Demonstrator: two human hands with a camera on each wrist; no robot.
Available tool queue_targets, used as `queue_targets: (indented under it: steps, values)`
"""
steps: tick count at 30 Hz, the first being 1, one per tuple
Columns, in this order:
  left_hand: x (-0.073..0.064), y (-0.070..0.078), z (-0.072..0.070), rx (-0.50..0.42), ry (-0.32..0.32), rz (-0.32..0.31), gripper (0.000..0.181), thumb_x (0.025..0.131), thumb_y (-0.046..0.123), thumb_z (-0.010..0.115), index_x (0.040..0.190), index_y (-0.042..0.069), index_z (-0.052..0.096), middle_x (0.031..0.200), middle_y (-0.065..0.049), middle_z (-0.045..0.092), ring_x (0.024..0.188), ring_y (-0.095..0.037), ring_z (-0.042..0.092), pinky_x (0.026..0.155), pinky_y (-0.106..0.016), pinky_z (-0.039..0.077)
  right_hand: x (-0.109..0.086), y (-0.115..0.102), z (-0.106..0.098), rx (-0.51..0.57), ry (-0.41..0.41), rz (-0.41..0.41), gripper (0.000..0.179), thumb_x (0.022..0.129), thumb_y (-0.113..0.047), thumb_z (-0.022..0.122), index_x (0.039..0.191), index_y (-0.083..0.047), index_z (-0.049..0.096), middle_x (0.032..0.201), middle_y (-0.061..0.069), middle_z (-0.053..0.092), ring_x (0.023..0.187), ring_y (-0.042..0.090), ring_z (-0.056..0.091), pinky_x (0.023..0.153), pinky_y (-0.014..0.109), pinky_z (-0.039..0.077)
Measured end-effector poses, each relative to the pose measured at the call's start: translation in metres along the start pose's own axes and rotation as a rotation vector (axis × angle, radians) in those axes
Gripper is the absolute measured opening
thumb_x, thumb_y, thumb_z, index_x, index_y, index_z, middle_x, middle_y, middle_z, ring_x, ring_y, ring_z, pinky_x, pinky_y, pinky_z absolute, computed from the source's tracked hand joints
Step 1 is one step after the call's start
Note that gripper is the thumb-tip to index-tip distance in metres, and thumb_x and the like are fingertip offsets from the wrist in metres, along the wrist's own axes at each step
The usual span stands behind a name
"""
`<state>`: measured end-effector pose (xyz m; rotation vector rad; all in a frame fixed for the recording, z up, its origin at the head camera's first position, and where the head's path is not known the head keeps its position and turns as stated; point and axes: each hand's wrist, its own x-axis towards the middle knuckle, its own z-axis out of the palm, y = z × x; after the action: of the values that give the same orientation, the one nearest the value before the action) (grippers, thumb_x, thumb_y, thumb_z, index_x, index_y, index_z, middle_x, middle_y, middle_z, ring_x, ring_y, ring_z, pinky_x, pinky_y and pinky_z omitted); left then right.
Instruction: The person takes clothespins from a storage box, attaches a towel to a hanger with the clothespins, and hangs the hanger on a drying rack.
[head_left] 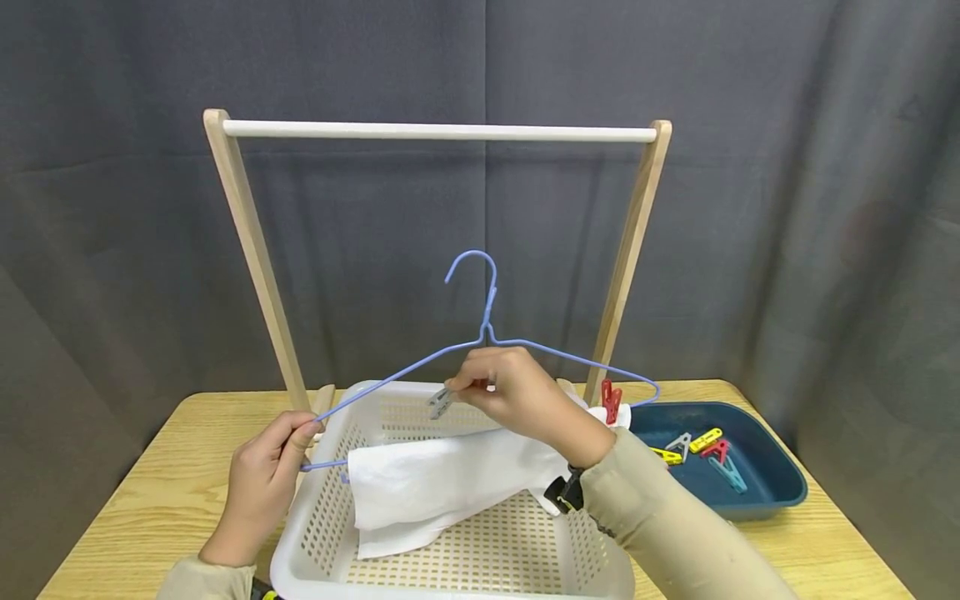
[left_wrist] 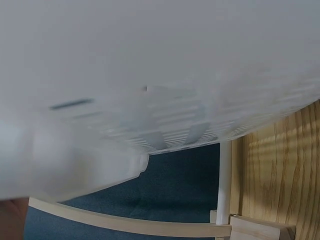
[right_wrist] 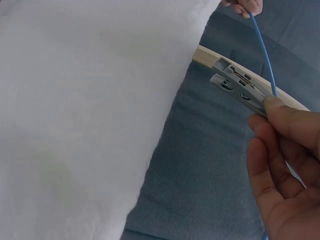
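Note:
My left hand (head_left: 262, 475) grips the left corner of a blue wire hanger (head_left: 405, 372), its hook pointing up. A white cloth (head_left: 420, 487) hangs folded over the hanger's bottom bar. Near the hanger's right end a red clothespin (head_left: 611, 402) sits at the cloth's edge. Between thumb and fingers my right hand (head_left: 517, 396) pinches a grey clothespin (head_left: 440, 403), held above the cloth and apart from it. In the right wrist view the grey clothespin (right_wrist: 240, 86) points away from the fingertips, beside the cloth (right_wrist: 90, 110). The left wrist view shows only a sliver of hand.
Below the cloth stands a white perforated basket (head_left: 318, 533) on the wooden table (head_left: 150, 500). A dark blue tub (head_left: 780, 475) at the right holds several loose clothespins. Behind the basket rises a wooden rack with a white rail (head_left: 442, 131). Grey curtains hang behind.

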<state>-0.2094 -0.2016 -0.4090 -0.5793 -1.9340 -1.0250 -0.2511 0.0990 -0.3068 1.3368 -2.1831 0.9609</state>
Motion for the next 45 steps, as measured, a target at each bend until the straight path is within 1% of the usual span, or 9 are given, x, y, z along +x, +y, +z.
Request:
queue_targets:
  steps: [4,8,11,16,19,24,32,40,45]
  values:
    - [0.000,-0.002,0.000,0.001,0.005,0.007,0.010,0.095,-0.003,0.065,0.094,0.006,0.070,0.071,0.000,0.063,0.056,0.001,0.051,0.052,-0.013,0.043,0.003,-0.002,0.004,0.003,-0.013,0.006,0.018,0.081,0.015,0.073,0.078,-0.003,0.075,0.080,0.004,0.071,0.071,0.008,0.061,0.060,0.021,0.048]
    - [-0.001,-0.001,0.000,0.010,0.001,-0.007,0.014,0.093,-0.006,0.066,0.093,0.007,0.070,0.070,0.003,0.061,0.055,0.001,0.050,0.052,-0.013,0.043,0.005,-0.004,0.008,0.011,-0.034,0.020,0.021,0.082,0.017,0.069,0.079,-0.002,0.075,0.080,0.004,0.071,0.073,0.009,0.063,0.061,0.022,0.050]
    - [-0.001,-0.001,0.000,0.008,0.001,-0.013,0.016,0.092,-0.008,0.066,0.094,0.007,0.070,0.073,0.001,0.063,0.056,0.002,0.051,0.052,-0.013,0.043,0.007,-0.005,0.011,0.008,-0.040,0.020,0.021,0.082,0.017,0.069,0.079,-0.003,0.075,0.079,0.003,0.071,0.073,0.009,0.062,0.062,0.020,0.050]
    - [0.000,-0.001,0.002,0.003,0.003,-0.008,0.015,0.093,-0.008,0.065,0.094,0.006,0.070,0.076,0.001,0.066,0.056,0.003,0.052,0.052,-0.013,0.044,0.010,-0.007,0.014,0.001,-0.043,-0.002,0.021,0.082,0.016,0.068,0.081,-0.004,0.076,0.078,0.002,0.069,0.070,0.009,0.058,0.063,0.019,0.049]
    - [0.000,-0.002,0.002,0.002,0.006,-0.008,0.014,0.093,-0.007,0.065,0.094,0.006,0.070,0.076,0.001,0.066,0.056,0.003,0.052,0.052,-0.013,0.044,0.012,-0.009,0.017,0.003,-0.048,-0.005,0.022,0.082,0.016,0.067,0.082,-0.004,0.076,0.078,0.001,0.069,0.071,0.009,0.057,0.063,0.021,0.050]
    - [0.000,-0.002,0.003,0.007,0.012,-0.005,0.012,0.094,-0.004,0.066,0.093,0.007,0.070,0.074,0.000,0.064,0.057,0.004,0.051,0.052,-0.013,0.043,0.014,-0.011,0.022,-0.002,-0.063,-0.016,0.022,0.083,0.016,0.066,0.082,-0.004,0.075,0.079,0.001,0.069,0.072,0.011,0.057,0.063,0.023,0.051]
    - [-0.002,-0.003,0.004,-0.005,0.012,0.003,0.010,0.096,-0.001,0.064,0.094,0.006,0.070,0.078,0.000,0.067,0.056,0.002,0.053,0.052,-0.013,0.044,0.014,-0.014,0.028,0.002,-0.069,-0.044,0.020,0.083,0.015,0.067,0.085,-0.003,0.076,0.080,0.001,0.069,0.074,0.012,0.058,0.069,0.020,0.049]
    - [-0.003,-0.002,0.003,0.010,0.010,-0.011,0.013,0.095,-0.004,0.065,0.092,0.007,0.070,0.072,0.005,0.060,0.055,0.002,0.052,0.052,-0.012,0.044,0.014,-0.018,0.035,-0.008,-0.094,-0.063,0.021,0.085,0.015,0.068,0.089,-0.004,0.076,0.080,0.000,0.066,0.075,0.011,0.056,0.070,0.017,0.048]
    - [-0.003,-0.004,0.004,0.006,0.010,-0.003,0.011,0.096,-0.002,0.064,0.092,0.007,0.070,0.072,0.004,0.061,0.055,0.002,0.052,0.052,-0.012,0.044,0.014,-0.022,0.038,-0.025,-0.109,-0.061,0.023,0.084,0.016,0.066,0.090,-0.003,0.077,0.083,0.001,0.067,0.077,0.012,0.057,0.070,0.015,0.047]
